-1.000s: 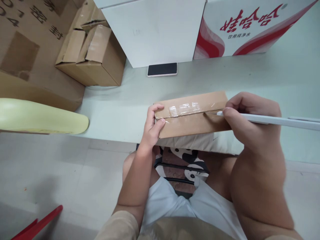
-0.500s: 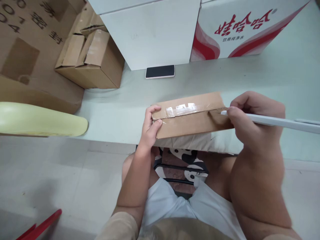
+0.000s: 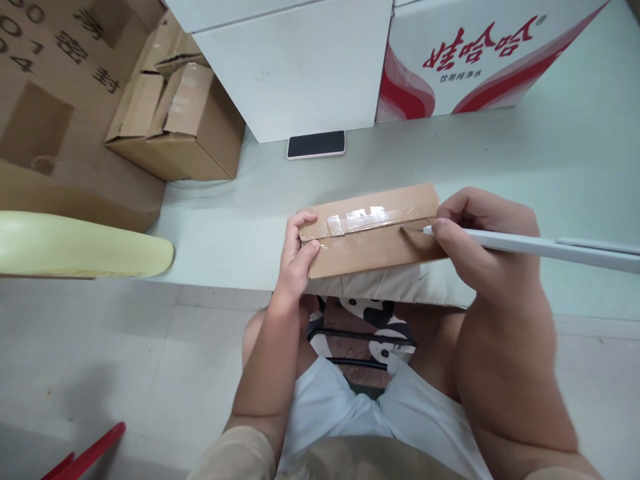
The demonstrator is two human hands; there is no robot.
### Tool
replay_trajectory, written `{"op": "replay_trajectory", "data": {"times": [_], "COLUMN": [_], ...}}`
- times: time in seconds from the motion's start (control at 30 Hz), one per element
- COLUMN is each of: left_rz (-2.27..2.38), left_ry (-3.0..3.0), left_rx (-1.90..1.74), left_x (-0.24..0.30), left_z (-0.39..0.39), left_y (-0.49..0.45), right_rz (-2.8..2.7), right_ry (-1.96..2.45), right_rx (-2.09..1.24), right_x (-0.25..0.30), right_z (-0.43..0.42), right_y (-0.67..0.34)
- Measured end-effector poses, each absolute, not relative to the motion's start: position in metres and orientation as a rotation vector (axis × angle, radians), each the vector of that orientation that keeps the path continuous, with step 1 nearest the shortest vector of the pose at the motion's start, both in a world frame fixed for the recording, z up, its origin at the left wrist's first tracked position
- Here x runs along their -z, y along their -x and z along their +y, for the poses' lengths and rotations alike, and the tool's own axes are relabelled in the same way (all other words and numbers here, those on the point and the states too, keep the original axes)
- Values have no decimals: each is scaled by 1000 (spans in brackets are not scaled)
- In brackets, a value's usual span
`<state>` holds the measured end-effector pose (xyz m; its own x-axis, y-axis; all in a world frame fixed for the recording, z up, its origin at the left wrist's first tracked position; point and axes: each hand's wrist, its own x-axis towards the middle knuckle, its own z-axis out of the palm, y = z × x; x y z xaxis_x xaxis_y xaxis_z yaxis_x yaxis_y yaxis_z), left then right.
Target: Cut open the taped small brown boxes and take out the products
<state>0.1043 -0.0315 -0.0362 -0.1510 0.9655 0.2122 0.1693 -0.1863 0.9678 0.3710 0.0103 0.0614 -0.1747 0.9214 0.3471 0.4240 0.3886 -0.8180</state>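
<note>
A flat brown cardboard box (image 3: 373, 250) lies at the near edge of the pale green table (image 3: 550, 167), its top seam covered with clear tape (image 3: 367, 217). My left hand (image 3: 296, 257) grips the box's left end, fingers curled over the top. My right hand (image 3: 483, 243) is closed around a long white cutter (image 3: 540, 245), whose tip touches the seam near the box's right end.
A phone (image 3: 316, 144) lies face down further back. Behind it stand a white box (image 3: 295, 67) and a red-and-white printed carton (image 3: 480, 60). Brown cartons (image 3: 175, 120) sit at the left, beside a pale yellow chair back (image 3: 80, 243). Something red (image 3: 85, 457) lies on the floor.
The cutter tip first drew back right, then slid left along the taped seam with my right hand. My left hand has kept its grip on the box.
</note>
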Motion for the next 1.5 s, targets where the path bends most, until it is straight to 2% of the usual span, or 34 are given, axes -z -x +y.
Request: {"op": "replay_trajectory", "data": {"times": [0.67, 1.5], "left_rz": [1385, 1386], "left_ry": [-1395, -1431], "left_rx": [-1417, -1402], "left_x": [37, 35], "left_z": [-33, -34], "left_y": [-103, -104], "right_rz": [-1619, -1688], "right_ry": [1209, 1178], "right_rx": [-713, -716], "right_x": [-57, -59], "right_z": [7, 8], "right_y": [-367, -368]}}
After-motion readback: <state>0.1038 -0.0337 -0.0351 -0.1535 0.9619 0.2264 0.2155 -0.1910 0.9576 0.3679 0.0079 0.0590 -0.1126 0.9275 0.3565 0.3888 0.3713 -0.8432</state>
